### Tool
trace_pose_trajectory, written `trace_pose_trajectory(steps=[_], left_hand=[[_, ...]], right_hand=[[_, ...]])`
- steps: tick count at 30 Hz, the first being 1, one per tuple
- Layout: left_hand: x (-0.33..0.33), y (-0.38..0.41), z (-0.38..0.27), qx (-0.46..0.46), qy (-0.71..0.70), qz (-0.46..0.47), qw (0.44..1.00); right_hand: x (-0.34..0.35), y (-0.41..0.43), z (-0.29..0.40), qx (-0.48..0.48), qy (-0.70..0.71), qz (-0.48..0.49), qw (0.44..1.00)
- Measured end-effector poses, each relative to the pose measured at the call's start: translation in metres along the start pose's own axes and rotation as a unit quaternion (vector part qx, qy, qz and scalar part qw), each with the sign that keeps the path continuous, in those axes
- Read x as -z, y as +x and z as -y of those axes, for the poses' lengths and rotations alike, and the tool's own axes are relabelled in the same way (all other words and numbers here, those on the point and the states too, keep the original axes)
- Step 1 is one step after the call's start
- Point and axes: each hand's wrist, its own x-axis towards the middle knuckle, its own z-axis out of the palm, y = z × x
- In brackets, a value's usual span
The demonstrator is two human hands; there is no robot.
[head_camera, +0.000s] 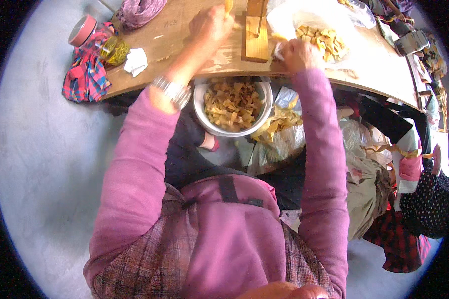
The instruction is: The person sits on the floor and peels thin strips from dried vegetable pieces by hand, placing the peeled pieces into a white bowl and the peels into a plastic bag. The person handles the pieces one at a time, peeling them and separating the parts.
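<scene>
My left hand (211,25) is above the wooden table, its fingers closed around a yellowish strip (228,5) that sticks up past them. To the right, my right hand (302,53) is curled at the table's front edge, with a small yellowish piece (280,36) at its fingertips; motion blurs the grip. Between the hands stands a wooden block (257,48) with a thin metal rod (261,20) along it. A heap of cut, yellow-brown flat pieces (327,43) lies beside my right hand on white plastic (284,17).
Below the table edge, a white bucket (195,101) holds similar pieces. More strips (280,121) lie on plastic beside it. At left are a glass jar (114,50), pink-lidded container (82,30), plaid cloth (86,80) and folded white paper (136,61). Another person (422,198) sits at right.
</scene>
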Motion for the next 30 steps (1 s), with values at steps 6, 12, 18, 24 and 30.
trace_pose_trajectory(steps=[6,12,18,24,30], left_hand=[[0.037,-0.094,-0.04,0.062,-0.196,0.205,0.957],[-0.021,-0.215,0.021,0.124,-0.304,0.337,0.883],[-0.013,-0.232,-0.017,0.472,-0.641,0.454,0.401],[0.002,-0.204,-0.023,0.51,-0.601,0.424,0.447],[0.023,-0.212,-0.037,0.395,-0.544,0.414,0.613]], right_hand=[[0.003,-0.103,0.033,-0.078,0.331,0.065,0.938],[-0.022,-0.169,0.076,-0.019,0.402,0.129,0.906],[-0.043,-0.204,0.098,0.101,0.46,0.141,0.871],[-0.037,-0.226,0.099,-0.044,0.66,0.267,0.7],[-0.042,-0.218,0.079,-0.181,0.584,0.025,0.791]])
